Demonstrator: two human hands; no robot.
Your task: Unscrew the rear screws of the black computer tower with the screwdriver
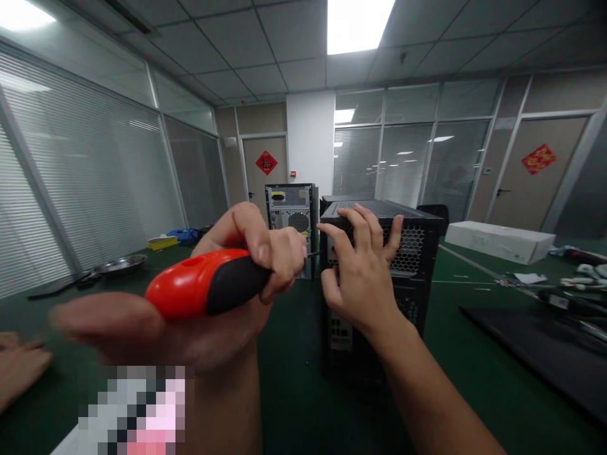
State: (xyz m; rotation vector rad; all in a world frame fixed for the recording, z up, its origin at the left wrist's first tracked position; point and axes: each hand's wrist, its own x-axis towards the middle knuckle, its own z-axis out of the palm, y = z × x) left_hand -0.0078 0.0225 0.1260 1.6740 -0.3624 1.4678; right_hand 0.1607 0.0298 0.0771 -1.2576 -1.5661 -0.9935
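Screwdriver (pixel 199 291) looks hard and light, best held by its fat red handle. The left hand (pixel 258 253) wraps tight around it, beside the computer case (pixel 417 253). The right hand (pixel 363 278) rests open on that case.

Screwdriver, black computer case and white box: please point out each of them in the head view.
screwdriver (pixel 184 287), head view, on the red part of its handle.
black computer case (pixel 413 245), head view, on the perforated panel near its top.
white box (pixel 497 243), head view, on its long front side.
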